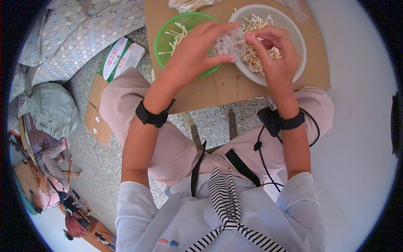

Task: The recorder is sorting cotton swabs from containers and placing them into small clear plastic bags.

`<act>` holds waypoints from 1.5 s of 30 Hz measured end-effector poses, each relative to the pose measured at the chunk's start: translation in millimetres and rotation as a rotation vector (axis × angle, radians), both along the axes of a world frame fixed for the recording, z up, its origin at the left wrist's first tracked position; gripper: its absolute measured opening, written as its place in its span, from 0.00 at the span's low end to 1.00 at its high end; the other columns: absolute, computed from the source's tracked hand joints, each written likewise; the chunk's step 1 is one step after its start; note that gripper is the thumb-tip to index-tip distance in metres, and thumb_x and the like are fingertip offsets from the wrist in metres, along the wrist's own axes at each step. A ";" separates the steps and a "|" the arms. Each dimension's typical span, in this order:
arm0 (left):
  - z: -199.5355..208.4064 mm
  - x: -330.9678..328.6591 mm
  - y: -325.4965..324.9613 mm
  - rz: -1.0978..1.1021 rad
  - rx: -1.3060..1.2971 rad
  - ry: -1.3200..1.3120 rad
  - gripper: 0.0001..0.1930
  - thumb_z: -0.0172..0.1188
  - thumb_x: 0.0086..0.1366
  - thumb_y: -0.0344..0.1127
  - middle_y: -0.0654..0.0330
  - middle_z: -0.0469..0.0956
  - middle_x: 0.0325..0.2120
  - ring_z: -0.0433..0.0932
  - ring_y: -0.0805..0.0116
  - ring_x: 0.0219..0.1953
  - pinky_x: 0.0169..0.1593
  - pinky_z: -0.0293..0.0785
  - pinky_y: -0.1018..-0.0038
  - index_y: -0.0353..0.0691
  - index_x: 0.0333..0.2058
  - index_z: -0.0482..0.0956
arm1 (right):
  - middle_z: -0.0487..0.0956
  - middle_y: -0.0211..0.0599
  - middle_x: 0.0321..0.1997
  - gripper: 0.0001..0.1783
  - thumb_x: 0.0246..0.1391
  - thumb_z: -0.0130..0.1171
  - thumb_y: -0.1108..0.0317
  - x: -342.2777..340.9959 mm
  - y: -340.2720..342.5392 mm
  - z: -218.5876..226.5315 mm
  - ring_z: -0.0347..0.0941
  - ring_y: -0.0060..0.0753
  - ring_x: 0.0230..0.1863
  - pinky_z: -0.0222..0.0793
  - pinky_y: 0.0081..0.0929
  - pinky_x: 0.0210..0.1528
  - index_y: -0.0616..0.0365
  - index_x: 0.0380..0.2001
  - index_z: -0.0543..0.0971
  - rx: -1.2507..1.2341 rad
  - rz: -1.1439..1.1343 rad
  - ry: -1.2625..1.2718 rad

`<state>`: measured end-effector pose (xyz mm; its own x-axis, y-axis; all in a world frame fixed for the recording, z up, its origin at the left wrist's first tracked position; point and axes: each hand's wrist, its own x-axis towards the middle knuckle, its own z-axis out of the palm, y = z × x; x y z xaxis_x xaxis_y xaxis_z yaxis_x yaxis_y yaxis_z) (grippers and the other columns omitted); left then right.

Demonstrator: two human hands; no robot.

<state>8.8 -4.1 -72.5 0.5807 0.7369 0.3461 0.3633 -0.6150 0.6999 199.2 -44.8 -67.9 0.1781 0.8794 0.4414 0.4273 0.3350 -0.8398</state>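
My left hand [189, 54] curves around a small clear plastic bag [222, 45] packed with cotton swabs, their white tips bunched together. At the bag's right end, the fingers of my right hand [279, 56] pinch its thin clear edge. Both hands are raised over two bowls. Under my left hand is a green bowl [158, 40], partly covered by it, with loose cotton swabs [178, 38] inside. A white bowl [303, 52] below my right hand holds many more swabs in a loose heap.
The bowls stand on a brown cardboard sheet [210, 92]. A bundle of swabs [191, 5] and a crumpled clear plastic piece [296, 9] lie at its far side. A green-and-white carton [121, 59] is on the floor at left. Other people sit at far left; a pale wall [357, 126] stands right.
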 end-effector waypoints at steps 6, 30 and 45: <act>-2.8 5.6 -5.2 0.026 -0.017 -0.063 0.34 0.69 0.50 0.38 0.56 0.74 0.45 0.73 0.60 0.45 0.46 0.71 0.70 0.49 0.57 0.70 | 0.82 0.28 0.29 0.07 0.46 0.68 0.70 1.7 -2.6 -2.3 0.74 0.17 0.27 0.70 0.17 0.31 0.57 0.29 0.80 0.030 0.009 -0.025; 1.3 1.7 1.4 0.109 -0.093 -0.119 0.29 0.68 0.52 0.37 0.59 0.74 0.49 0.74 0.63 0.48 0.49 0.70 0.71 0.47 0.55 0.72 | 0.77 0.38 0.48 0.12 0.53 0.58 0.60 2.5 10.9 3.6 0.73 0.44 0.46 0.64 0.37 0.54 0.55 0.34 0.83 0.137 0.284 -0.506; 20.6 -1.6 8.3 0.186 0.028 -0.131 0.35 0.62 0.57 0.49 0.54 0.65 0.51 0.63 0.60 0.56 0.60 0.56 0.64 0.41 0.60 0.62 | 0.75 0.40 0.51 0.24 0.46 0.64 0.54 48.8 19.9 -13.1 0.71 0.44 0.51 0.65 0.40 0.54 0.47 0.48 0.78 -0.022 0.042 -0.941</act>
<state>7.3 4.2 -51.9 0.3849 0.8160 0.4313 0.3794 -0.5659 0.7320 248.0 -24.9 -81.0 -0.2754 0.8868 0.3710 0.9213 0.3537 -0.1616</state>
